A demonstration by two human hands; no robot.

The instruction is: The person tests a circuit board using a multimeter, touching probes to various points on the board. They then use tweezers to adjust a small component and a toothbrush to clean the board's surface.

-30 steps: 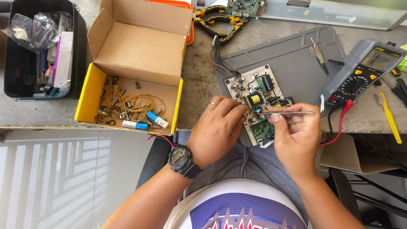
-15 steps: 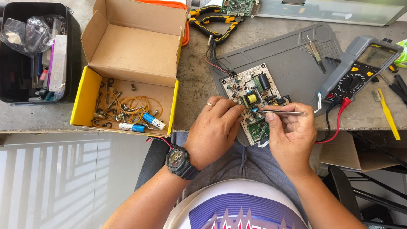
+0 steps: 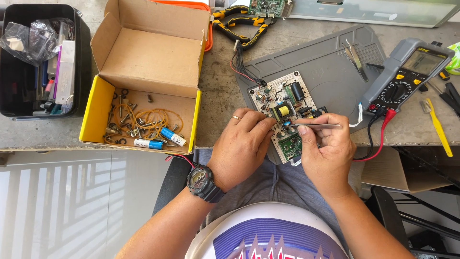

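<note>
A pale circuit board (image 3: pixel 283 103) with a yellow transformer and black capacitors lies on a grey work mat (image 3: pixel 316 62) at the table's front edge. My left hand (image 3: pixel 242 146), with a ring and a black wristwatch, rests its fingertips on the board's left front part and steadies it. My right hand (image 3: pixel 325 151) pinches metal tweezers (image 3: pixel 317 126), which lie level with the tips pointing left at a small part in the board's middle. A bundle of black wires (image 3: pixel 242 67) leaves the board's far left corner.
An open yellow cardboard box (image 3: pixel 143 72) at left holds screws, rubber bands and blue batteries. A black bin (image 3: pixel 81 62) sits far left. A grey multimeter (image 3: pixel 407 76) with red and black leads, a yellow toothbrush (image 3: pixel 437 125), spare tweezers (image 3: pixel 355 57) and yellow-handled pliers (image 3: pixel 239 24) lie around the mat.
Both hands stay on the board with only small shifts. The tweezers remain pointed at the same spot in the board's middle.
</note>
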